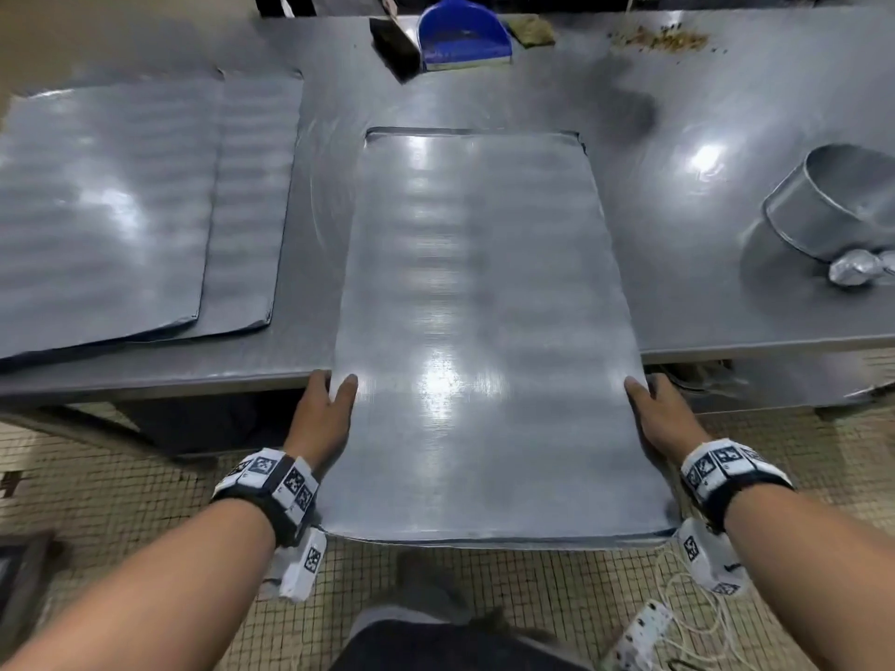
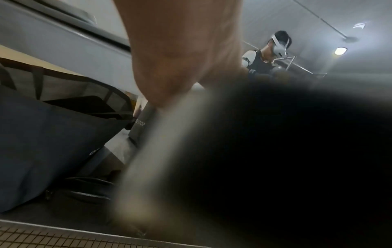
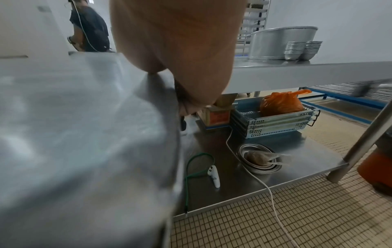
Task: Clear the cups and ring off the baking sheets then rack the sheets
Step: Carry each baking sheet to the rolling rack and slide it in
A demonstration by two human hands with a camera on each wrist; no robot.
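A bare baking sheet (image 1: 484, 341) lies lengthways, its far half on the steel table (image 1: 678, 113) and its near half past the table's front edge. My left hand (image 1: 324, 404) grips its left long edge, thumb on top. My right hand (image 1: 658, 409) grips the right long edge the same way. Two more sheets (image 1: 121, 210) lie stacked at the table's left. The metal ring (image 1: 833, 205) and stacked foil cups (image 1: 857, 268) sit at the table's right. In the right wrist view the sheet (image 3: 74, 134) fills the left side under my palm (image 3: 180, 50), with the ring (image 3: 282, 42) and cups (image 3: 303, 50) beyond.
A blue dustpan (image 1: 462, 36) and a dark brush (image 1: 394, 46) lie at the table's back, with crumbs (image 1: 663, 41) to their right. The lower shelf (image 3: 275, 142) holds blue crates (image 3: 273, 124), bowls (image 3: 258, 159) and cables. A power strip (image 1: 639, 636) lies on the tiled floor. Another person (image 2: 267, 53) stands behind the table.
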